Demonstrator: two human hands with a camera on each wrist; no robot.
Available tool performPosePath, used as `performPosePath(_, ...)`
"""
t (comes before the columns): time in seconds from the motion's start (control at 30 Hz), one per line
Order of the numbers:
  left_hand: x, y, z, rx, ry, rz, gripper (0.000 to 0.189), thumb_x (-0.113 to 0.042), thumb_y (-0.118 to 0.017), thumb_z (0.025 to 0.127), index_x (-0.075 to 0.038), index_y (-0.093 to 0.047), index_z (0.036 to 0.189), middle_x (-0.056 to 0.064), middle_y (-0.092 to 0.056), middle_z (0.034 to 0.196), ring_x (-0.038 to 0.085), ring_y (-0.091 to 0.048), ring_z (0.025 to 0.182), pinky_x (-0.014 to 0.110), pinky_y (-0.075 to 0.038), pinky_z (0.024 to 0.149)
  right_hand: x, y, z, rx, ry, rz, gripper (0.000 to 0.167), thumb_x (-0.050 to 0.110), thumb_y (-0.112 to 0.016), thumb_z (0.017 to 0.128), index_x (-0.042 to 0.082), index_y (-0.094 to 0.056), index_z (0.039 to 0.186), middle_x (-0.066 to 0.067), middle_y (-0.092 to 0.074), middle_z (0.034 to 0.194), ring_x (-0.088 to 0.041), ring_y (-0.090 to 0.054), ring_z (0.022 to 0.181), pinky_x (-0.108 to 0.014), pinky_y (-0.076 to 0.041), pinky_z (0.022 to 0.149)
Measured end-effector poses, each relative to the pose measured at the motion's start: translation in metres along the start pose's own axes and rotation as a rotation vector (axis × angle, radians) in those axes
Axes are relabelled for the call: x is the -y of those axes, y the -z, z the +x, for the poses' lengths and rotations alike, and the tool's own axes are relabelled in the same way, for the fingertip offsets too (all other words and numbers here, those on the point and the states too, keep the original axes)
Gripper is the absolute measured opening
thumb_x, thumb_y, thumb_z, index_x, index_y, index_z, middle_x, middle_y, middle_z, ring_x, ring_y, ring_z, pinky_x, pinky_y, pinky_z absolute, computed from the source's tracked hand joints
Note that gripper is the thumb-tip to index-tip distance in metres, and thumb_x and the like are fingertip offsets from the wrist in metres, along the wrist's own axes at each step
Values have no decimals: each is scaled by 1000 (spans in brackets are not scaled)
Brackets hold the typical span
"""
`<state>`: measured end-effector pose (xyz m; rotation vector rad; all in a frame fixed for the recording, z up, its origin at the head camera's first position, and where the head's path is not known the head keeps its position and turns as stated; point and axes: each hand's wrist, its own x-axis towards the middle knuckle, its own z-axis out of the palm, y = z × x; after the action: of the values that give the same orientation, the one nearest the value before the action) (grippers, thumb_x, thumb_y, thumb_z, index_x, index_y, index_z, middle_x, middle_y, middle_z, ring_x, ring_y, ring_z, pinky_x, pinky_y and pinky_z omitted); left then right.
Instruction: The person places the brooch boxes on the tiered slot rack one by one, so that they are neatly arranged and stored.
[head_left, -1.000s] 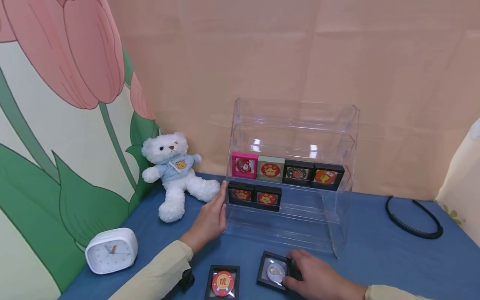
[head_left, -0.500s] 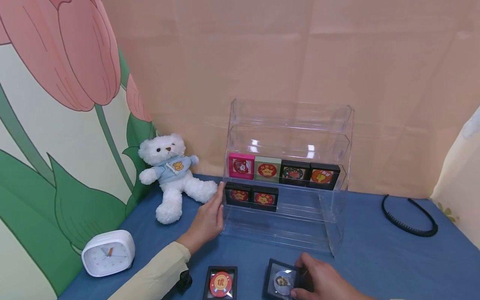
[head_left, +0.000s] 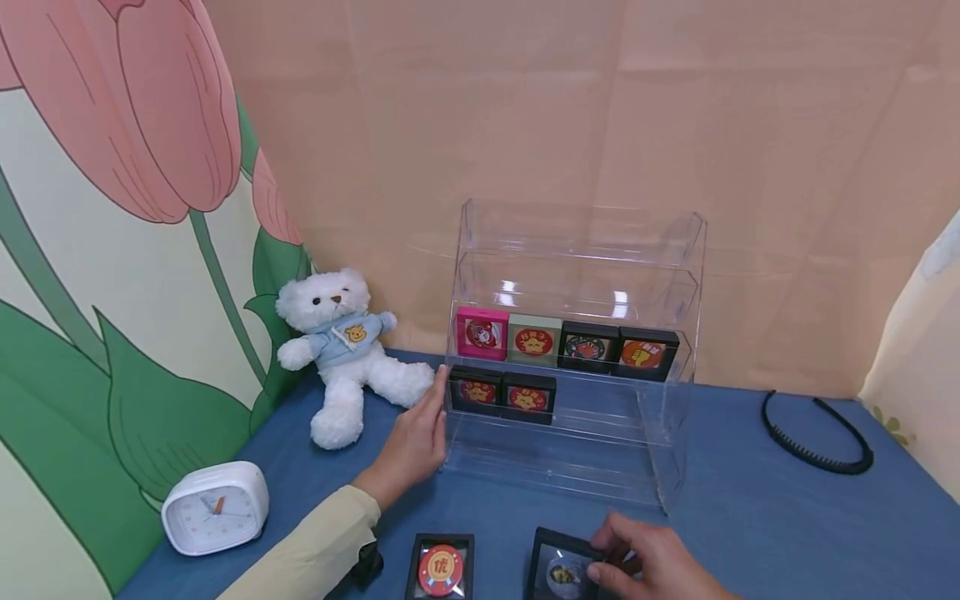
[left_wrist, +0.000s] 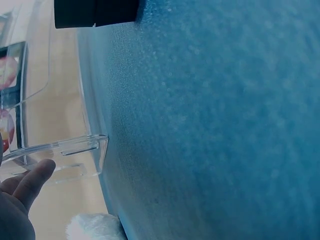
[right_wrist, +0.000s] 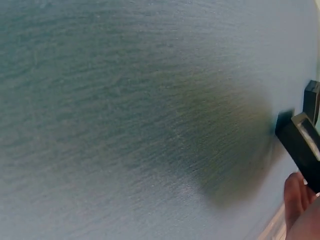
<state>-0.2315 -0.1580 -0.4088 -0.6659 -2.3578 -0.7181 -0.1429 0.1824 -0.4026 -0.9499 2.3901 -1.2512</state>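
My right hand [head_left: 652, 560] pinches the right side of a black square display box [head_left: 558, 560] with a round emblem behind its clear window. In the right wrist view that box [right_wrist: 300, 142] looks tilted, with a shadow beside it. My left hand [head_left: 408, 450], fingers straight, rests against the left side of a clear acrylic tiered rack [head_left: 600, 467]. One tier bears a pink box [head_left: 482, 333], a green box [head_left: 534, 340] and two black ones; the tier below carries two black boxes [head_left: 502, 394]. Another black box [head_left: 441, 569] with a red-and-yellow disc lies on the table.
A white teddy bear [head_left: 341, 358] in a blue shirt sits left of the rack. A white alarm clock [head_left: 216, 508] stands at the front left. On the right lies a black coiled band [head_left: 817, 454]. Blue cloth [head_left: 765, 533] covers the table.
My right hand has moved the black box a little to the right and nearer to me, and its tilt has changed. My left hand stays against the rack.
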Motion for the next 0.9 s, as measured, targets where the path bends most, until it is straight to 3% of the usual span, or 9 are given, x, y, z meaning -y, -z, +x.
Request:
performPosePath(0.23, 0, 0, 0, -11, -10, -3, 75, 9, -55, 88, -2, -16, 151, 13, -29, 151, 26, -35, 132, 38, -36, 100, -2, 2, -7, -70, 226, -9, 9, 9, -62, 92, 14, -60, 100, 9, -65, 88, -5, -63, 76, -26, -54, 57)
performPosePath(0.3, 0, 0, 0, -13, -12, -2, 75, 9, -55, 88, -2, -16, 151, 13, -29, 150, 26, -35, 132, 38, -36, 99, -2, 4, -8, -97, 254, -25, 12, 6, -62, 91, 14, -61, 100, 8, -65, 89, -5, -63, 75, -26, -54, 56)
performPosePath(0.6, 0, 0, -2, -15, -12, -3, 75, 8, -56, 88, -2, -16, 150, 14, -30, 150, 27, -37, 131, 38, -38, 98, 14, 26, -7, -237, 210, -168, 11, 13, -67, 88, 19, -62, 95, 12, -64, 88, -5, -63, 74, -27, -53, 55)
performPosePath(0.9, 1, -1, -1, -24, -16, -6, 74, 8, -57, 88, -2, -18, 150, 14, -31, 150, 28, -38, 130, 38, -39, 97, 21, 52, 1, -386, 181, -384, 14, 15, -72, 84, 22, -63, 91, 11, -64, 84, -1, -62, 71, -22, -53, 57)
